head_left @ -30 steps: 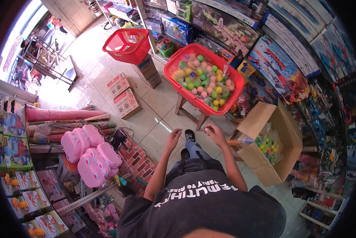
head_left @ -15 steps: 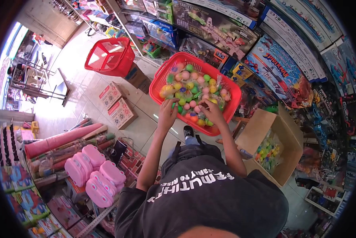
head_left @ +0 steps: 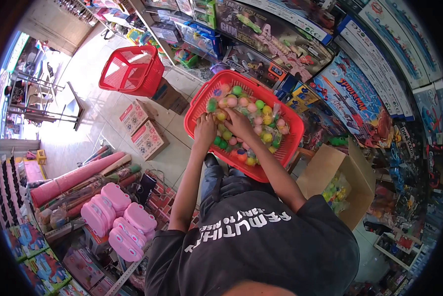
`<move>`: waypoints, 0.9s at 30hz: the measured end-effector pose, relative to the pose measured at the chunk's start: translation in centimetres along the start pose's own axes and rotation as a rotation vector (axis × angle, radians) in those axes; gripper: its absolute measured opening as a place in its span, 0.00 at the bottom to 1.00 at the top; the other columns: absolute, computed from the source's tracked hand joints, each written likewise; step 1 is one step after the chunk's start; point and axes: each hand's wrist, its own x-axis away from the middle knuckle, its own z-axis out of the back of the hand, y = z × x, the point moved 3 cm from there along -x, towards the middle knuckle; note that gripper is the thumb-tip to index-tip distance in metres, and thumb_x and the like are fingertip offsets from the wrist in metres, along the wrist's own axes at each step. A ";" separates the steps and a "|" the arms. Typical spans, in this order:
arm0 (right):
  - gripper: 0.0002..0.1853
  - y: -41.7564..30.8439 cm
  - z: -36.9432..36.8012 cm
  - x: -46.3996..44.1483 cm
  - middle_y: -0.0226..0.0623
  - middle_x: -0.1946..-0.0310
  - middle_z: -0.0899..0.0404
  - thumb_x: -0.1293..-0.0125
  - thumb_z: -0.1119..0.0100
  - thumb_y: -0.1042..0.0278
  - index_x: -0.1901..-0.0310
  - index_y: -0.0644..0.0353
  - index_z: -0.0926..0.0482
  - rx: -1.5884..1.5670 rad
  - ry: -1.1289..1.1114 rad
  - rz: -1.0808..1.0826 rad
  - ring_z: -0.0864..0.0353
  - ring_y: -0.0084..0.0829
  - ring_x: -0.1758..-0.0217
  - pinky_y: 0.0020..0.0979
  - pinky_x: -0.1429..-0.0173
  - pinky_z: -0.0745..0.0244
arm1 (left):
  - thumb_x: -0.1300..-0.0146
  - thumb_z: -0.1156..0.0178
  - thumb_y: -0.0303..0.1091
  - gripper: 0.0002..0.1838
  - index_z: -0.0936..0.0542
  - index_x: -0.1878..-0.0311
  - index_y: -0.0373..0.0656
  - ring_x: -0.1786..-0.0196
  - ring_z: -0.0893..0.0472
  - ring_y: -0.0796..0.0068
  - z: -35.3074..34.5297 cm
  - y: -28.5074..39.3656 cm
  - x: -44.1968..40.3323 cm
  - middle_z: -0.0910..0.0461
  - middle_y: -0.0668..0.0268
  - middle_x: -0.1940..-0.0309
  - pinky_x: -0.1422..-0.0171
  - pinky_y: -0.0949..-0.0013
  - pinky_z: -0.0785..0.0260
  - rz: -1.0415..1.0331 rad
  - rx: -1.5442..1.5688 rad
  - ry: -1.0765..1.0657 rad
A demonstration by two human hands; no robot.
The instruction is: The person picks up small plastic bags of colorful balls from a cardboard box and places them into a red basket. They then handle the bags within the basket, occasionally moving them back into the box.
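Note:
A red plastic basket (head_left: pixel 294 126) holds many small coloured balls (head_left: pixel 258 120), several in clear plastic bags. My left hand (head_left: pixel 205 131) is over the basket's left end, its fingers curled down on a clear bag of balls (head_left: pixel 221 116). Close beside it, my right hand (head_left: pixel 239 125) reaches across from the right with bent fingers on the same bag. The fingertips of both hands are partly hidden among the balls and plastic.
An open cardboard box (head_left: pixel 325 165) with more bagged balls stands to the right. Another red basket (head_left: pixel 154 74) sits on a carton at the upper left, near white-and-red boxes (head_left: pixel 149 140). Pink cases (head_left: pixel 117 222) and rolled sheets (head_left: pixel 78 180) lie left. Boxed toys (head_left: pixel 352 93) line the shelves.
Both hands have moved to the basket's left end and come close together, the right one travelling furthest. The view has shifted slightly.

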 end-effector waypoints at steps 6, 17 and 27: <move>0.18 0.0 -2.0 -1.0 0.43 0.67 0.23 0.48 0.41 0.61 0.56 0.57 0.28 0.290 -0.085 -0.050 0.22 0.45 0.64 0.42 0.64 0.26 | 0.45 0.45 0.34 0.19 0.30 0.51 0.38 0.50 0.27 0.52 -0.6 -0.2 -0.2 0.28 0.52 0.55 0.58 0.56 0.26 0.034 -0.060 -0.049; 0.17 0.7 -2.1 -0.4 0.47 0.72 0.22 0.48 0.41 0.60 0.57 0.54 0.29 0.302 -0.124 -0.089 0.22 0.48 0.68 0.44 0.66 0.27 | 0.49 0.43 0.33 0.17 0.27 0.54 0.41 0.49 0.29 0.55 -0.1 0.3 0.5 0.29 0.56 0.55 0.57 0.57 0.26 0.017 -0.072 0.012; 0.12 2.1 -0.4 2.4 0.52 0.65 0.25 0.37 0.51 0.66 0.56 0.61 0.36 -0.054 -0.038 -0.034 0.25 0.51 0.60 0.43 0.59 0.31 | 0.51 0.44 0.32 0.16 0.26 0.56 0.44 0.50 0.29 0.59 0.2 0.7 0.9 0.29 0.60 0.55 0.53 0.57 0.33 -0.065 -0.068 0.141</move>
